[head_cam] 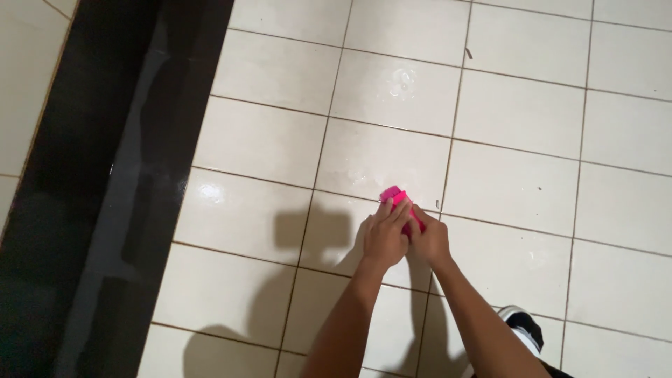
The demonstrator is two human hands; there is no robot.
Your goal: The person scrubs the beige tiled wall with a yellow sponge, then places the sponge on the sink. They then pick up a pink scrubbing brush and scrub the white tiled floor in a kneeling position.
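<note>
- Reaching down from the lower middle of the frame, two bare forearms converge on one spot just right of centre, both wrists nearly straight.
- Left hand [384, 234] lies palm down on a small bright pink plastic scrubbing brush [399, 201], fingers [392, 210] together and curled over its top, pressing it onto the floor.
- Right hand [430, 239] sits just beside and touching the left, fingers wrapped round the brush's lower right end; how tightly it grips is hidden by the left hand.
- Brush rests on the glossy cream ceramic floor tiles [518, 112], close to a grout line crossing; only its upper left tip shows clearly, so its long axis seems to run from lower right to upper left, tip pointing to the upper left.
- Black glossy border strip [91, 175] runs down the left of the frame, well apart from the hands.
- Black and white shoe [523, 327] shows at the lower right, beside the right forearm.
</note>
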